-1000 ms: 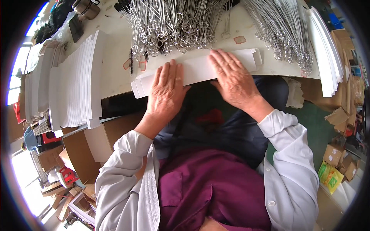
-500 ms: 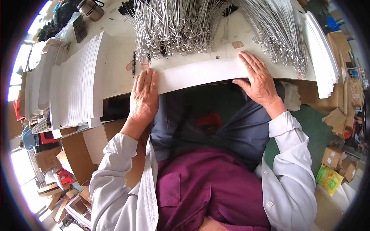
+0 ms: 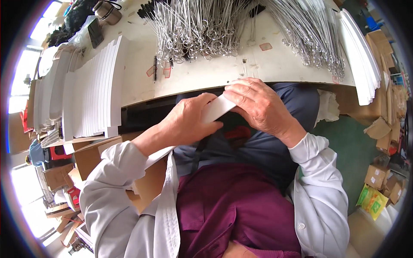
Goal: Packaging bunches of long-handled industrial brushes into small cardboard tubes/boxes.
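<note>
White box point(image 3: 218, 109): in the head view, I locate it above the lap point(image 3: 262, 146), just off the front edge of the table point(image 3: 202, 75). It slants down past the left hand point(image 3: 183, 120) and under the left forearm point(image 3: 148, 139). The left fingers wrap around the box near its upper end; the right fingers grasp that end. I judge that the right hand point(image 3: 262, 107) steadies the end while the left supports the long body. Ringed wires point(image 3: 200, 41) lie with rings toward the person, probably for easy reach. I note the box as long, narrow, plain white, without visible marking. Flap state: hidden by the hands; I cannot tell.
</note>
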A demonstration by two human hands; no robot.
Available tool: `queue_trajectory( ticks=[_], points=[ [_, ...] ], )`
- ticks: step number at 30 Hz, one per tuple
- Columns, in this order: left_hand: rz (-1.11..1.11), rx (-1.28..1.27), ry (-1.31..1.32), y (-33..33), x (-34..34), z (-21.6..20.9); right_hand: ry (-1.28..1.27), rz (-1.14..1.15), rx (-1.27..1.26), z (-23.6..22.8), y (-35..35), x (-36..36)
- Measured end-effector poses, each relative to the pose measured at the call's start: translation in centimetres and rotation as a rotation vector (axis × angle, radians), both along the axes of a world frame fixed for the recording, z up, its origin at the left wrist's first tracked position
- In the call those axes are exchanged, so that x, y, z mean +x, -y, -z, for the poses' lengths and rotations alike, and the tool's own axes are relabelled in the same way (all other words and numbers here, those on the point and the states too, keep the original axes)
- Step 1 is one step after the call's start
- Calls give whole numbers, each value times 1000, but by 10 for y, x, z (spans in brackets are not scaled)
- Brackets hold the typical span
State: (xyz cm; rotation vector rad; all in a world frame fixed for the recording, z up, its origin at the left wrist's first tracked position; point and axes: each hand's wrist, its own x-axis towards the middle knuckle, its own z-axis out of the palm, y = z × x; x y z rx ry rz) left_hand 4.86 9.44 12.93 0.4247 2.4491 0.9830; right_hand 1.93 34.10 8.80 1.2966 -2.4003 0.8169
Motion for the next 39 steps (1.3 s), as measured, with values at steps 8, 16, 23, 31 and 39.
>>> queue_trajectory(
  ticks=[8, 16, 23, 31, 39],
  points=[
    [-137, -17, -191, -3, 22, 37, 128, 329, -271, 32, -7, 41],
    [-164, 29, -312, -11, 38, 62, 485, 334, -480, 49, 13, 54],
    [-198, 121, -222, -26, 35, 64, 1005, 258, -630, 50, 17, 59],
    [-222, 181, -157, -32, 36, 74, 940, 245, -486, 46, 24, 64],
    [-197, 161, -206, -33, 43, 85, 894, 314, -635, 55, 36, 79]
  ],
)
